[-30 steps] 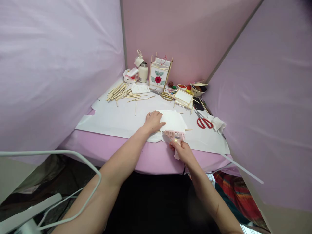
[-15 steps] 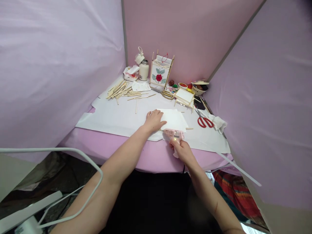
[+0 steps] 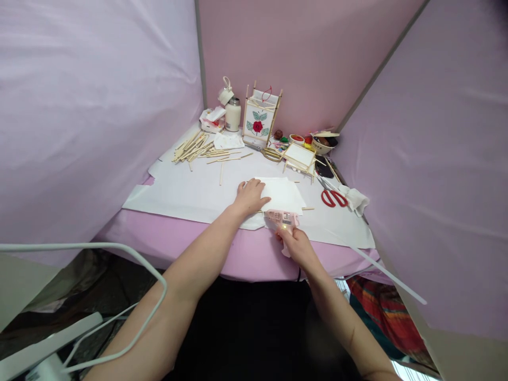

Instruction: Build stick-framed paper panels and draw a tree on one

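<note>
My left hand [image 3: 251, 197] lies flat with its fingers spread, pressing on the left side of a white sheet [image 3: 283, 193]. Ends of a thin wooden stick [image 3: 308, 208] poke out from beneath the sheet's near edge. In my right hand [image 3: 292, 241] is a pink hot glue gun [image 3: 282, 218], its nozzle pointing left along that near edge, close to my left thumb. A small light glows on the gun's body. Whether the nozzle touches the sheet or stick I cannot tell.
Wooden sticks [image 3: 194, 147] lie in a pile at the back left. Behind stands a lantern with a red flower [image 3: 257, 123]. To the right are small stick frames [image 3: 299, 155], red-handled scissors [image 3: 334, 198] and a crumpled tissue [image 3: 355, 201]. A white cable [image 3: 138, 259] loops at the lower left.
The view has shifted very slightly. Both hands, the glue gun and the sheet stay practically where they were.
</note>
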Demonstrator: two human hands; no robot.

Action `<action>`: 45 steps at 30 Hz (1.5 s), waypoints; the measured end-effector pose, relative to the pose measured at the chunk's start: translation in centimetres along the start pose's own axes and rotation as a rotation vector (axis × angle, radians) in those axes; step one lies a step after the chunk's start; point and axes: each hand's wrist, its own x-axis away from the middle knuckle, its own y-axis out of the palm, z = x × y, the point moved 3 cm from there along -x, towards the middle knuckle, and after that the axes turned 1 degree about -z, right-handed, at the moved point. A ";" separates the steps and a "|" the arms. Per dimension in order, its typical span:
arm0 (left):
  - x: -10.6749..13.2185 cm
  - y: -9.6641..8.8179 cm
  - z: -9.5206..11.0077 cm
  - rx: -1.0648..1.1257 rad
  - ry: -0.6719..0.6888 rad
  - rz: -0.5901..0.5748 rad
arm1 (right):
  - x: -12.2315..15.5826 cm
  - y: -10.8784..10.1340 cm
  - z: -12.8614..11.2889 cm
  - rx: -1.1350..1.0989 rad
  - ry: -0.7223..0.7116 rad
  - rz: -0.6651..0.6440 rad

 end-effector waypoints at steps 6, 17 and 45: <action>0.0 0.1 0.0 0.001 -0.003 0.000 | 0.5 -0.2 0.3 0.024 -0.025 -0.010; -0.1 0.1 0.0 -0.001 -0.004 -0.007 | 0.7 -0.2 0.1 0.100 -0.049 -0.017; -0.3 0.0 -0.2 -0.019 0.005 -0.008 | 0.6 -2.1 1.4 0.064 0.015 0.046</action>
